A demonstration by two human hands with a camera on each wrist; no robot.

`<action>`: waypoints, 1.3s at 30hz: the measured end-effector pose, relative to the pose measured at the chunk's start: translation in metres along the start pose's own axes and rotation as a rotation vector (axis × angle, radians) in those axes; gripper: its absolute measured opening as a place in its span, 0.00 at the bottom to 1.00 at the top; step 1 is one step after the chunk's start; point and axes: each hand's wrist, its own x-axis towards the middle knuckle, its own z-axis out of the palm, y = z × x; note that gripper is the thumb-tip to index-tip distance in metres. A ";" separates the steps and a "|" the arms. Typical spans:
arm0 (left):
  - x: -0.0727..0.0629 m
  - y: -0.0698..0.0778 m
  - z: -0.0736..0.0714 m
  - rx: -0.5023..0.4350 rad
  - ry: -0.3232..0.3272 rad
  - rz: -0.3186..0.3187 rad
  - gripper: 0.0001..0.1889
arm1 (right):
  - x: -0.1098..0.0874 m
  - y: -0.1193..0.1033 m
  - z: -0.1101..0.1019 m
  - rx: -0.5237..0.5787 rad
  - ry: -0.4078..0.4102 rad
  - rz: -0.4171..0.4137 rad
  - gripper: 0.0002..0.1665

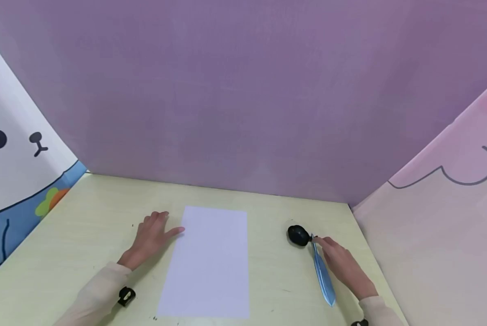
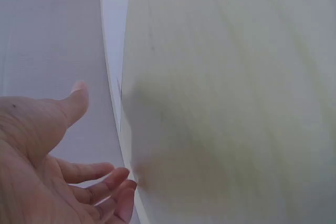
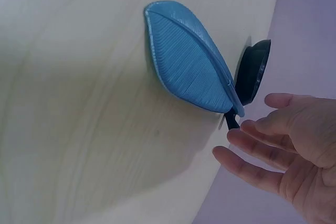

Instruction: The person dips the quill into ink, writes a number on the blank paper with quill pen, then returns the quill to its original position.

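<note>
My left hand lies at the left edge of a white sheet of paper, with the thumb tip at that edge. In the left wrist view its fingers are loosely bent and hold nothing. On the right, a blue leaf-shaped dish with fine ribs stands tilted beside a black, round, cup-like thing. A short black stub shows at the narrow end of the leaf. My right hand reaches to that end, fingertips right at the stub and thumb apart from the fingers.
Both hands are over a pale wooden table. A purple wall panel rises behind it. Printed cartoon panels stand at the left and right. Each wrist wears a small black device.
</note>
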 end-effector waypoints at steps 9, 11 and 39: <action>0.005 0.007 0.007 0.080 -0.009 -0.038 0.30 | 0.000 0.003 0.005 -0.005 0.004 0.000 0.24; 0.006 0.008 0.008 0.084 -0.010 -0.043 0.31 | 0.000 0.003 0.005 -0.007 0.013 -0.004 0.24; 0.014 0.023 0.012 0.074 -0.131 -0.189 0.32 | 0.005 0.003 0.019 -0.019 0.030 -0.074 0.18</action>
